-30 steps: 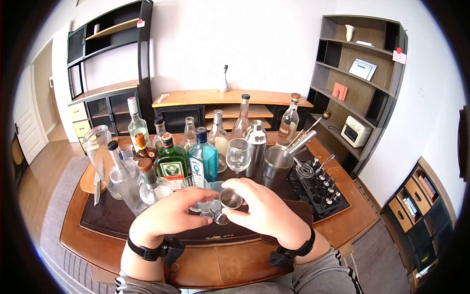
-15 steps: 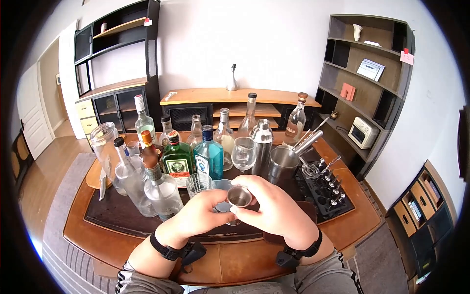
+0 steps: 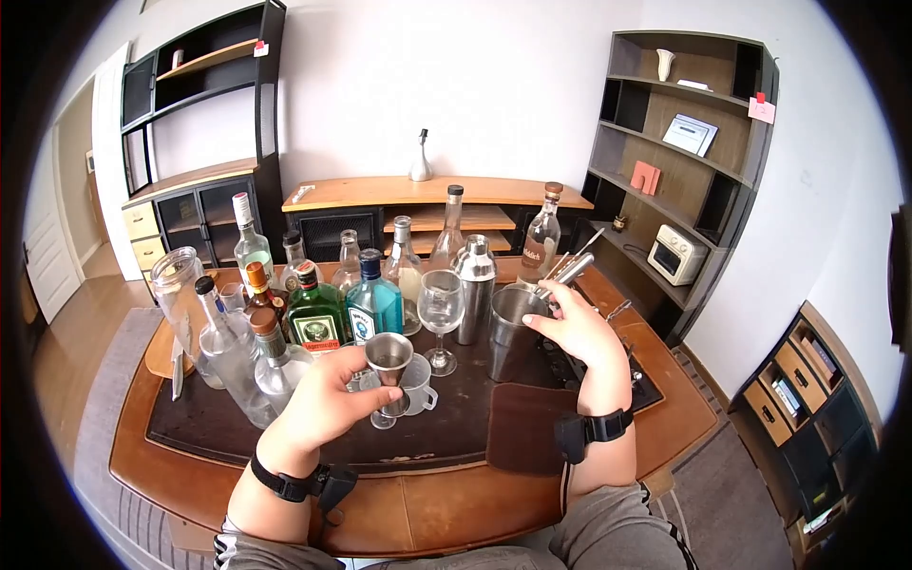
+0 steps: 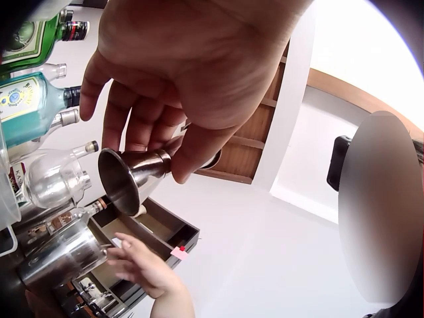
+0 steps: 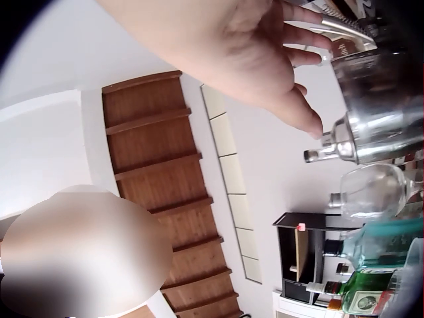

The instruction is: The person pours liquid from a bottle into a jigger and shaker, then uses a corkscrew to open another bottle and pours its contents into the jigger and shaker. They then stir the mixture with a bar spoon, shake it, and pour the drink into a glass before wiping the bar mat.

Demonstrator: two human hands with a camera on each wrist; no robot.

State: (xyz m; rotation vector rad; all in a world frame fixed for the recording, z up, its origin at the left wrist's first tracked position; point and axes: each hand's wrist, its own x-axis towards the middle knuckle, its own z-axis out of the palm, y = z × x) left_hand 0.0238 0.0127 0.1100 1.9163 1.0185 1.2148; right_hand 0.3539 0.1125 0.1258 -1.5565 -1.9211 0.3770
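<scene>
In the head view my left hand [image 3: 328, 397] pinches a steel double jigger [image 3: 389, 353] by its narrow middle, wide cup upward. The left wrist view shows the jigger [image 4: 122, 182] between thumb and fingertips. Below it stands a small clear plastic measuring cup [image 3: 418, 397]. Over at the right, my right hand [image 3: 587, 331] is at the steel mixing tin [image 3: 506, 347], fingers spread over its rim near the metal bar tools [image 3: 574, 270] leaning in it. In the right wrist view those fingers look extended, with the fingertips right by the tools.
A stemmed glass [image 3: 441, 306] and a cocktail shaker [image 3: 476, 294] stand left of the tin. Several bottles, including a green bottle [image 3: 315, 309] and a blue bottle [image 3: 373, 302], crowd the left. A black rack [image 3: 636, 380] of bar tools lies right, beside a dark mat [image 3: 532, 432].
Both hands were together around the jigger. My right hand has let go and moved right and forward to the mixing tin. The jigger stays in my left hand, shifted slightly left.
</scene>
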